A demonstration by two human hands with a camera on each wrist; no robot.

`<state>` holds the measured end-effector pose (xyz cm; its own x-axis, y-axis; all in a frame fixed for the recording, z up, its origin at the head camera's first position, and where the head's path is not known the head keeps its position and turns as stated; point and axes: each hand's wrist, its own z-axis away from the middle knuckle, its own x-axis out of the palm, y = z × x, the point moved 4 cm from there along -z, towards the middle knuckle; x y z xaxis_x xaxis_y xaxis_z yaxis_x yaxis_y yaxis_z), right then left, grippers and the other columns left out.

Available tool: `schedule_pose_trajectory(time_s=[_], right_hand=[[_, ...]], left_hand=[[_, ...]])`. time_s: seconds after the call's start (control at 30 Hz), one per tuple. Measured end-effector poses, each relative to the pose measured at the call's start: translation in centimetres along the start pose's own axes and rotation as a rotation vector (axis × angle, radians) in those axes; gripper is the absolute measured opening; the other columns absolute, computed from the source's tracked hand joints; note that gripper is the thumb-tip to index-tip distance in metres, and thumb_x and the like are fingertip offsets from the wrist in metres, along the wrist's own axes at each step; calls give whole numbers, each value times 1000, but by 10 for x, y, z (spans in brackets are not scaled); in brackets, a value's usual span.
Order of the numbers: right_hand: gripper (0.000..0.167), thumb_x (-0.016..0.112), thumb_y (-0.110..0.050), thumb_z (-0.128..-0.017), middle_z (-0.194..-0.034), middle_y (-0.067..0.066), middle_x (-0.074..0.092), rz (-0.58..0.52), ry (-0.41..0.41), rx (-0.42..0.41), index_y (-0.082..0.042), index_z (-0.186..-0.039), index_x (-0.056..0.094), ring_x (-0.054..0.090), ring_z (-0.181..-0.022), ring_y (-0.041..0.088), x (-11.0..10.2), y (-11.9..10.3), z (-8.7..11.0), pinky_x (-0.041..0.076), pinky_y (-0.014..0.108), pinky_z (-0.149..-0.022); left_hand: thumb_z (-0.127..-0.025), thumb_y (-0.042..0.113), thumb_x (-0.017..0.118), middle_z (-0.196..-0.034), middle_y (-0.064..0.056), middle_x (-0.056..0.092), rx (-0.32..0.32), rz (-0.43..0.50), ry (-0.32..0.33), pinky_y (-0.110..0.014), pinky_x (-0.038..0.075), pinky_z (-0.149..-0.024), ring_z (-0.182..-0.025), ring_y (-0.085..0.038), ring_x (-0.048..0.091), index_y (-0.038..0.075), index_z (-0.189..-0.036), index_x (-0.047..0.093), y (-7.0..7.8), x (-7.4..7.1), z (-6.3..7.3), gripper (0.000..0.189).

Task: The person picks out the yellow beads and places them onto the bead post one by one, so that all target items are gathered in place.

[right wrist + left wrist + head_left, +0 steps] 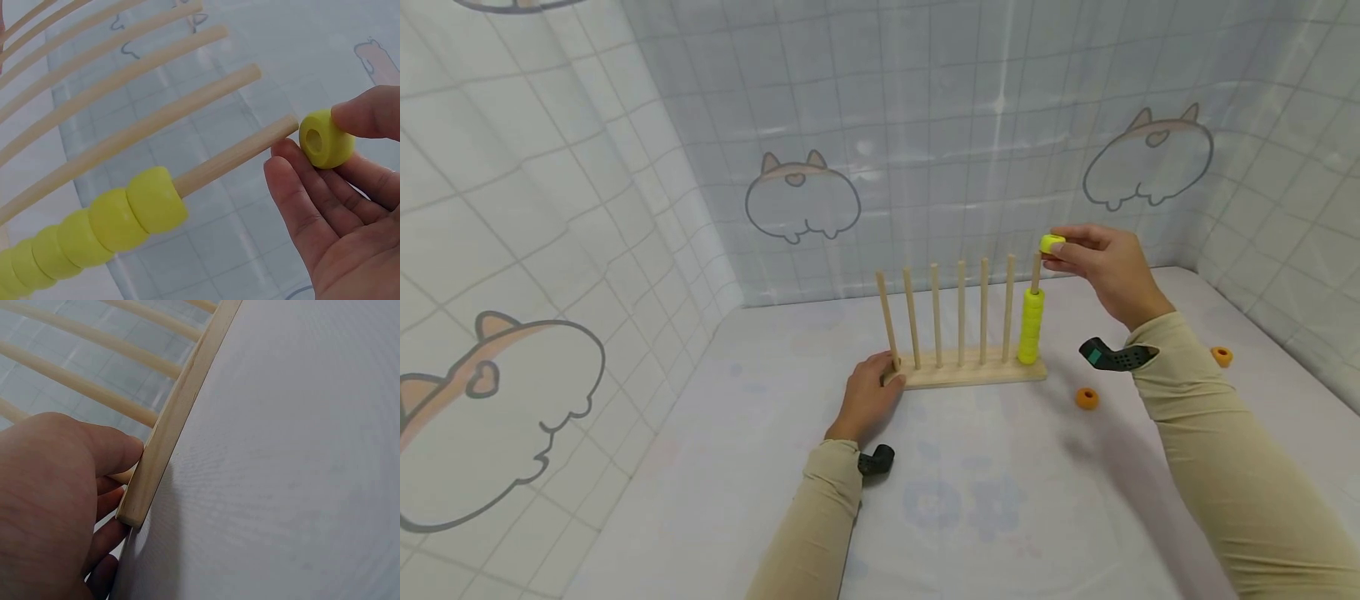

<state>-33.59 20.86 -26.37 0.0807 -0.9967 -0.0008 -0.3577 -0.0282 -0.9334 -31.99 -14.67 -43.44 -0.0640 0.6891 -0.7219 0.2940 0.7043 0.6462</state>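
Note:
A wooden rack (970,382) with several upright pegs stands on the table. Its rightmost peg carries a stack of yellow beads (1032,327), and the top of that peg is bare wood. My right hand (1108,267) pinches one more yellow bead (327,139) between thumb and fingers, right at the tip of this peg. In the right wrist view the bead's hole faces the peg end. My left hand (868,398) grips the left end of the rack's base (159,444), thumb on the front edge, some fingers hidden behind it.
An orange bead (1087,398) lies on the table right of the rack. Another orange bead (1222,357) lies farther right, beyond the right forearm. Behind the table hangs a tile-patterned curtain (925,150) with cartoon drawings; similar sheets flank both sides.

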Motion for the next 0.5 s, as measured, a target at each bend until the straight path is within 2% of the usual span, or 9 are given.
schedule_pose_trajectory(time_s=[0.1,0.4,0.5], right_hand=[[44,71,-11,-94,-107,8,69,24,2,5,12,-130,58,72,-92,18,0,-2,-1,55,23,-87],[43,72,-7,-92,-105,9,69,-26,11,13,12,-128,59,72,-90,19,3,-7,-2,55,26,-87],[42,72,-9,-93,-106,8,69,7,11,11,10,-128,59,72,-91,18,4,-7,-2,55,25,-87]], left_hand=[[-97,23,62,-146,-9,53,-3,-11,-5,-45,37,-111,-134,-31,47,6,-130,66,0,0,0,37],[-98,24,62,-146,-9,53,-1,-24,-8,-47,37,-110,-133,-32,47,6,-131,65,2,-2,1,38],[-97,23,62,-145,-10,54,11,-28,0,-48,38,-110,-132,-33,48,5,-131,66,2,-1,0,38]])
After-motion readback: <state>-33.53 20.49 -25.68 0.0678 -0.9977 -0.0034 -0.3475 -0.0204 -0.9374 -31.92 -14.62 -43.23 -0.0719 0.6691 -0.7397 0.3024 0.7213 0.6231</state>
